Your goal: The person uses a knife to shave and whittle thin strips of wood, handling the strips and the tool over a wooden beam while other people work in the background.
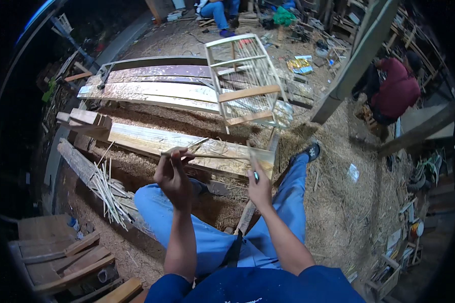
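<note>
A thin wooden strip spans the gap between my two hands, roughly level above a long pale plank. Its left end is pinched between the fingers and thumb of my left hand. My right hand is closed at the strip's other end. A small dark tool with a shiny end shows in that hand; motion blur at the fingertips hides its exact kind. Beyond the plank, a pale wooden frame strung with thin slats or cords stands tilted against a low bench.
Left of my knee, a bundle of thin strips lies on a rough board. Wood shavings cover the ground. A post rises at the right, near a crouching person. Stacked timber fills the lower left.
</note>
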A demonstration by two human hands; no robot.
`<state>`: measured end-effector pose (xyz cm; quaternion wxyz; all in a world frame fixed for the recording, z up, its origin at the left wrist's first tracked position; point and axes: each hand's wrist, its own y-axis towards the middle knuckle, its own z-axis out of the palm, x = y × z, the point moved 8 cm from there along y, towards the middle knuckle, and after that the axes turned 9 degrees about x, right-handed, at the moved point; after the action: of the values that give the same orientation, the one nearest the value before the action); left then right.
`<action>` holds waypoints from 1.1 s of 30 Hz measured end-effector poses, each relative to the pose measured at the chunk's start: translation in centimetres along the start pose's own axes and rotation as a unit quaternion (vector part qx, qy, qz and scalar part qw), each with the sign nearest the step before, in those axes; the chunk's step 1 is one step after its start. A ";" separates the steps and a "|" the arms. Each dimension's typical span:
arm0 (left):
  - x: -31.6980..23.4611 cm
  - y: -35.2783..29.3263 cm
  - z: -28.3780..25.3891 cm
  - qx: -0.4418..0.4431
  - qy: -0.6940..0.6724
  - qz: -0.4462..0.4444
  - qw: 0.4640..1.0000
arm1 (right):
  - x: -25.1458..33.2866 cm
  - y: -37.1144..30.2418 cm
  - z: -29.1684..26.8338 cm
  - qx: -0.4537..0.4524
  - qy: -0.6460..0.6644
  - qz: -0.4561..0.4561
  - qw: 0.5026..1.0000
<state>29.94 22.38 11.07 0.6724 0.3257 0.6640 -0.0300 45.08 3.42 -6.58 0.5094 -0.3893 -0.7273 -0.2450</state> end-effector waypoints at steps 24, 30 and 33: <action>12.1 5.6 1.2 0.052 -0.274 -0.207 0.938 | -3.2 0.6 1.7 0.117 -0.020 0.148 0.982; 11.8 5.9 1.7 0.051 -0.268 -0.208 0.939 | -4.3 0.6 1.9 0.139 0.046 0.105 0.984; 11.3 5.6 2.4 0.045 -0.267 -0.222 0.937 | -4.4 0.2 1.0 0.126 0.140 0.162 0.969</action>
<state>36.00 30.08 2.79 0.7859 0.1800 0.5135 -0.2936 45.51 2.87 -11.05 0.6836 -0.3967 -0.6012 -0.1180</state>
